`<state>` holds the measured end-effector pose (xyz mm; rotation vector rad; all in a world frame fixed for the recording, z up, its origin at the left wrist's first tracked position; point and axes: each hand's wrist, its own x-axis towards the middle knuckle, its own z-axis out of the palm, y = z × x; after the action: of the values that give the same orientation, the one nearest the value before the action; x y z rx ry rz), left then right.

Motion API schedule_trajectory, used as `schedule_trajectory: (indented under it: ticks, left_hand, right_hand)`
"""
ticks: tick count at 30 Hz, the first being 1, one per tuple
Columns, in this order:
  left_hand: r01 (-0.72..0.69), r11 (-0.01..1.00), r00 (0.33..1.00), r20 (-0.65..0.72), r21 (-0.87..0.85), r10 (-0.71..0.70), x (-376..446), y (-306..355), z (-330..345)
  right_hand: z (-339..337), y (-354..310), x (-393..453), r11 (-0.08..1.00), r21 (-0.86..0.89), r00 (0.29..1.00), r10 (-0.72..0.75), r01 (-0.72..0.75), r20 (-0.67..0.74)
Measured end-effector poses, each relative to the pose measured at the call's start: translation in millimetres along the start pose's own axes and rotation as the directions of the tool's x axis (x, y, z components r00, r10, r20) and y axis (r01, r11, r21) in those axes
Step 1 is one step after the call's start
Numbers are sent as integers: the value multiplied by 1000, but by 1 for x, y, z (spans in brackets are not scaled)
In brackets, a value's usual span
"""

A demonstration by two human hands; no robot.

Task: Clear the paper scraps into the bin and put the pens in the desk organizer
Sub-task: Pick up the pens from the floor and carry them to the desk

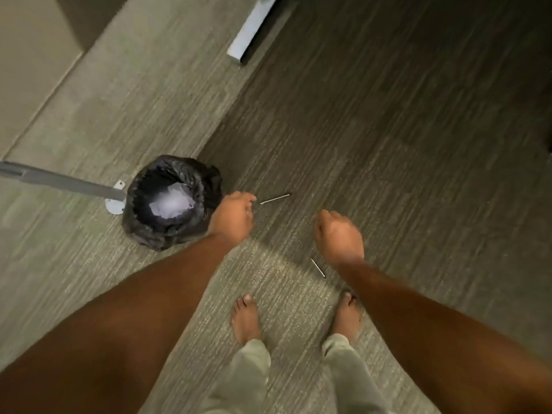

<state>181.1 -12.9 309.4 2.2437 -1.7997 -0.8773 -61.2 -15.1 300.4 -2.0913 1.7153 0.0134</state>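
I look straight down at a carpeted floor. A small bin [171,201] lined with a black bag stands left of centre, with white paper scraps [170,203] inside. One thin pen [275,198] lies on the carpet just right of my left hand [234,218], whose fingers are curled near the pen's end. A second pen [318,268] lies by the wrist of my right hand [339,236], which is closed in a loose fist. Nothing shows in either hand. No desk organizer is in view.
A grey metal desk leg with a floor plate [115,198] touches the bin's left side. Another metal leg [251,28] stands at the top. A wall and baseboard [35,70] run along the upper left. My bare feet [246,319] are at the bottom centre.
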Motion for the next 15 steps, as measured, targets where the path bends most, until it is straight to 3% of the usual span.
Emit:
schedule_trajectory:
  ticks: [7,12,15]
  left_hand:
    - [83,991,993,77,101,-91,61,-52,116]
    - [102,987,992,63,125,-110,97,-78,183]
    - [150,975,985,64,167,-162,117,-87,214]
  right_hand:
    - [142,62,16,996,-47,976,90,-82,197]
    - [217,91,26,984,-105,892,177,-146,415]
    - [252,105,22,982,-135,873,180,-133,454]
